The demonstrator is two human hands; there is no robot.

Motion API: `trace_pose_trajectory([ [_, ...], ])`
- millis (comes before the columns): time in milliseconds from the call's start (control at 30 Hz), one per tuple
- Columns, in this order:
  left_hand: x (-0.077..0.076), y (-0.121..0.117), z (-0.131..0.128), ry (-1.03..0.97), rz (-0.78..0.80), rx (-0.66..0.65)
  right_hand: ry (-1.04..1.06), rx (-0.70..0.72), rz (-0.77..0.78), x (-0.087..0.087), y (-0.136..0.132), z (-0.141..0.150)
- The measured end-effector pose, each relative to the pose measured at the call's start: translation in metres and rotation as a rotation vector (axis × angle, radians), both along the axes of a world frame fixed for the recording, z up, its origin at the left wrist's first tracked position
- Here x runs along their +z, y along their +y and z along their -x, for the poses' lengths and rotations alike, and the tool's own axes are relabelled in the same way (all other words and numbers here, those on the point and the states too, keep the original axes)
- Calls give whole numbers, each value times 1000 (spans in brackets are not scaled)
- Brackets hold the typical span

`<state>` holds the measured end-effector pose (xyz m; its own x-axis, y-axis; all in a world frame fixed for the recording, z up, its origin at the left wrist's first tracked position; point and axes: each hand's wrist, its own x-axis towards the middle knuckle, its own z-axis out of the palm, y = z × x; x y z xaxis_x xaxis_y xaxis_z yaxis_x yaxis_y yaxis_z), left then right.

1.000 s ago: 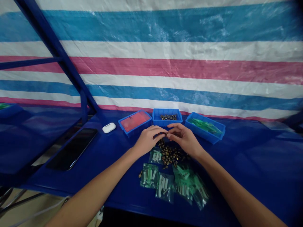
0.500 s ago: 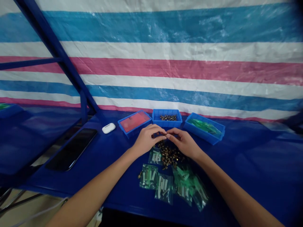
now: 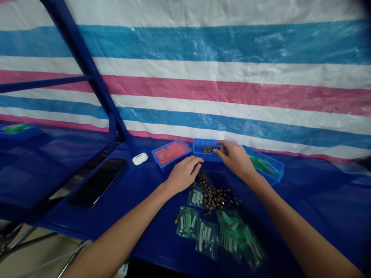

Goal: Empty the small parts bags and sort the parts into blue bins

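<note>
At the far left, a shallow blue plastic tray (image 3: 32,134) with green pieces in it sits beyond a slanting blue metal frame (image 3: 101,90). Right of the frame, a black phone (image 3: 100,183) lies flat on the blue tabletop (image 3: 319,197), near a small white rounded case (image 3: 140,158). Next comes a blue plastic tray with a flat red sheet (image 3: 172,151) inside.

The left hand (image 3: 183,174) is low over the tabletop just beside that tray, fingers bent, thumb and forefinger close together; whether anything is between them, I cannot tell. Below it lie a single brass-coloured screw (image 3: 176,219), a clear packet of white and green pieces (image 3: 188,222), and two clear packets of pale pieces, one upper (image 3: 196,197) and one lower (image 3: 206,237).

A loose pile of brass-coloured screws (image 3: 216,199) spreads between the forearms, with overlapping green-tinted packets (image 3: 232,231) below. Above it, the middle blue plastic tray (image 3: 204,156) contains small dark metal parts (image 3: 208,149). The right hand (image 3: 235,157) reaches over this tray's right end, thumb and forefinger narrowly apart at the parts; I cannot tell whether it grips one. Partly behind the right wrist is another blue plastic tray (image 3: 277,178), holding green pieces
</note>
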<state>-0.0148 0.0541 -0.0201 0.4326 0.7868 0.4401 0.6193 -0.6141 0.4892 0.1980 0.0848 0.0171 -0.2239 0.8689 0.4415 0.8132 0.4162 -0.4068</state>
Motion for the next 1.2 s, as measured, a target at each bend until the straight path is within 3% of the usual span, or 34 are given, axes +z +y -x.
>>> trace_pose_trajectory([
  [67,-2,2,2,89,-16,-4,-26,97,39,-11,-9,0],
  [167,-4,3,4,161,-7,11,-93,379,134,-32,-31,2],
  [233,-6,3,4,176,4,32,-129,446,162,-40,-40,3],
  [600,-8,3,3,193,36,47,-193,302,246,-41,-34,-5],
  [800,-5,1,2,252,-26,22,-249,285,191,-38,-44,-6],
  [1033,-1,-1,2,308,-123,-5,-174,222,169,-47,-45,-14],
  [1200,-2,-2,2,169,-165,-35,-14,224,147,-44,-49,-12],
])
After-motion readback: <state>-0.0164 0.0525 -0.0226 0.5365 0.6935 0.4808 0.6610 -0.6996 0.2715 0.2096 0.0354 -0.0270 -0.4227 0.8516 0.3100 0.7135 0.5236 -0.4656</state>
